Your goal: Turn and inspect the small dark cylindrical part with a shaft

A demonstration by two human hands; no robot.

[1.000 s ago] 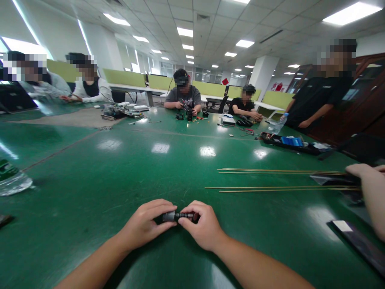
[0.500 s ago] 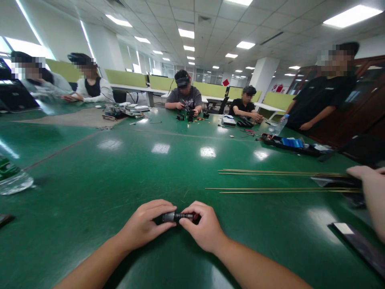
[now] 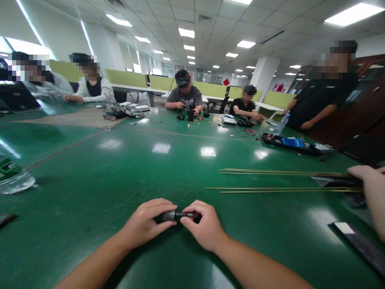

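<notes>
Both of my hands rest on the green table [image 3: 120, 168] near its front edge and grip one small dark cylindrical part [image 3: 177, 216] between them. My left hand [image 3: 146, 222] closes its fingers round the thicker grey end. My right hand [image 3: 203, 226] pinches the thinner black end with fingers curled. The middle of the part shows between the two hands; its ends are hidden in my fingers.
Several thin brass rods [image 3: 279, 180] lie to the right. Another person's hand [image 3: 371, 188] reaches in at the right edge near a dark flat case [image 3: 357, 243]. A plastic bottle [image 3: 12, 178] lies at the left. People sit at the far side with tools and parts.
</notes>
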